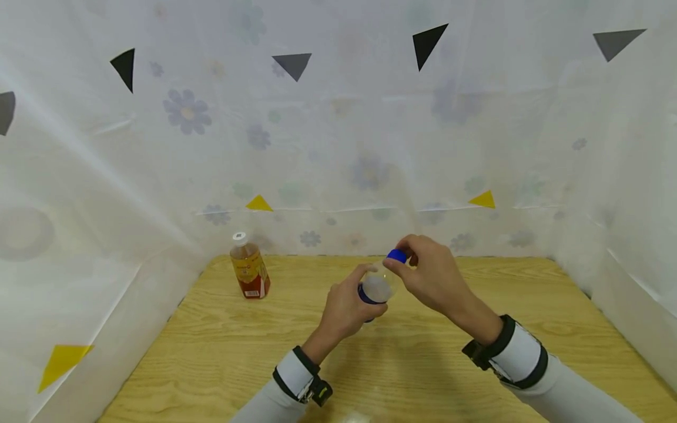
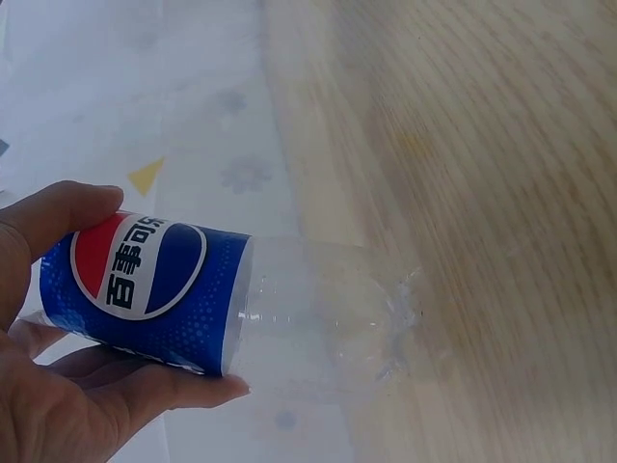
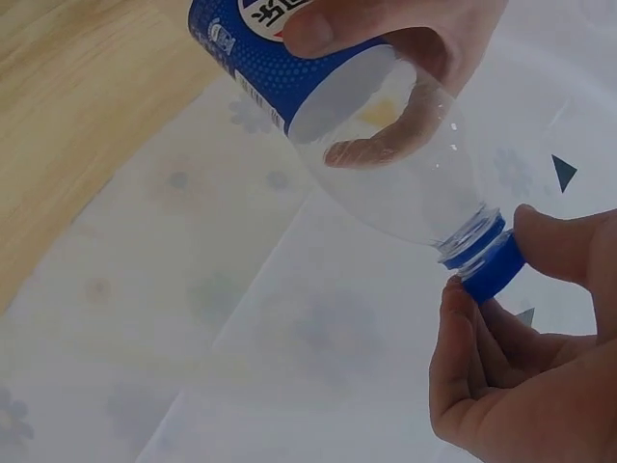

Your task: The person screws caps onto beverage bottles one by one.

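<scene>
A clear plastic Pepsi bottle (image 1: 378,289) with a blue wrapped label (image 2: 198,299) is held tilted above the wooden table, and no liquid shows inside. My left hand (image 1: 341,308) grips it round the label, thumb on one side and fingers on the other. At the neck, my right hand (image 1: 436,275) pinches the blue cap (image 3: 494,268) between thumb and fingertips. The cap sits at the mouth, just beyond a blue ring on the neck (image 3: 468,236). In the left wrist view the bottle's clear base points away from the left hand.
A bottle of amber-red drink (image 1: 250,271) with a white cap stands at the table's back left. The wooden table (image 1: 222,358) meets a pale flowered sheet (image 1: 338,147) along its back and sides. Black, grey and yellow triangles mark the sheet.
</scene>
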A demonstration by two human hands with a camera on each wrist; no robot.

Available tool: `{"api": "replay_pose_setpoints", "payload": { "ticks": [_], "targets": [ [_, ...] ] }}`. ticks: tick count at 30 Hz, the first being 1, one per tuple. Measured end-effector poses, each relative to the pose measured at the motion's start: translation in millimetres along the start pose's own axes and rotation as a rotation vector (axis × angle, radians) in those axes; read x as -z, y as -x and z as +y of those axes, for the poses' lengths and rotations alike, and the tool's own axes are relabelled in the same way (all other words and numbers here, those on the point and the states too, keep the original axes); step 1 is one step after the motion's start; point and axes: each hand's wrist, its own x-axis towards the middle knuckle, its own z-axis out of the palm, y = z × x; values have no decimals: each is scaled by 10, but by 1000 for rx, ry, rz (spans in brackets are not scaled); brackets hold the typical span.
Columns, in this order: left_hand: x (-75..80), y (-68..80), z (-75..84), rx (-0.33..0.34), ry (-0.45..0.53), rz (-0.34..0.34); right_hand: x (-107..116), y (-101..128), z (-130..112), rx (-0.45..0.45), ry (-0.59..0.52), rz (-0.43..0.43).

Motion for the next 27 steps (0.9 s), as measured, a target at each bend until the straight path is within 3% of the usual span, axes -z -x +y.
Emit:
{"api": "replay_pose_setpoints", "payload": {
  "ticks": [8,21,27],
  "targets": [
    [-8,-7,-14,1,-6,8,-34,-14,22,8,34,39],
    [-11,-2,-23,-2,-10,3,-36,-12,16,-30,82,16],
    [-14,1,-6,19,-16,-5,-40,-37,19,-33,161,7]
  ]
}}
